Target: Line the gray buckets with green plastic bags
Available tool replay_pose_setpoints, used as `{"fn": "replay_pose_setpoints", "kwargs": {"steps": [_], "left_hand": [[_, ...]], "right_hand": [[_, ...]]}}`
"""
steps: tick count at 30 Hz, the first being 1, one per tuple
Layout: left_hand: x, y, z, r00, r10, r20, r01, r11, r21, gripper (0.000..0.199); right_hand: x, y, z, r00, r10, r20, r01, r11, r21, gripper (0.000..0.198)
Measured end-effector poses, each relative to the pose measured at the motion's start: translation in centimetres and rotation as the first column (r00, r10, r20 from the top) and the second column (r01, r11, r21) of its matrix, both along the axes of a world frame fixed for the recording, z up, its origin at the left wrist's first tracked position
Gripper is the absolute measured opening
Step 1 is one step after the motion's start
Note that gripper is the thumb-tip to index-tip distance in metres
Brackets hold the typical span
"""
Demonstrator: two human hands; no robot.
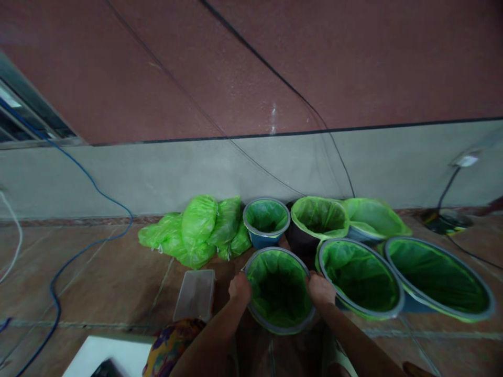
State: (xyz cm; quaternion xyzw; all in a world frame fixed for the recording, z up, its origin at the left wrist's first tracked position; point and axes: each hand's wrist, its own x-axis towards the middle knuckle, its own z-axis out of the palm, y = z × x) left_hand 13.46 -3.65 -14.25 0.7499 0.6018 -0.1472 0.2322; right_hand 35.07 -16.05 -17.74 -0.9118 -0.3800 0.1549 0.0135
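A round bin [256,309] with a grey rim and a green plastic liner [277,309] stands upright in front of me. My left hand [240,288] is closed at the left side of its rim, and my right hand [320,289] is closed at the right side. The liner is folded out over the rim, and its inside is dark. Just behind stands a smaller blue lined bin [265,240]. To the right of my right hand is another lined bin [361,275]. The fingertips of both hands are hidden.
Filled green bags [198,230] lie by the wall. More lined bins [436,277] stand at the right. A lidded plastic box [195,295], a white board [110,356] and patterned cloth [171,345] are at the lower left. A blue hose [58,293] crosses the floor.
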Motion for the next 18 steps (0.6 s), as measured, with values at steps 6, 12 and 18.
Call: {"fn": "replay_pose_setpoints", "kwargs": {"steps": [6,12,18], "left_hand": [[0.1,2.2,0.4,0.988,0.013,0.155,-0.020,0.999,0.038,0.037],[0.1,3.6,1.1,0.959,0.104,0.264,-0.129,0.988,0.080,0.059],[-0.3,1.1,1.4,0.999,0.042,0.032,-0.043,0.999,0.033,0.044]], "right_hand": [[-1.6,-2.6,0.0,0.991,-0.091,-0.095,0.083,0.993,-0.089,0.035],[-4.9,-5.9,1.1,0.950,-0.065,-0.307,0.047,0.997,-0.065,0.054],[-2.9,-1.8,3.1,0.998,-0.055,-0.024,0.056,0.996,0.063,0.042]]}}
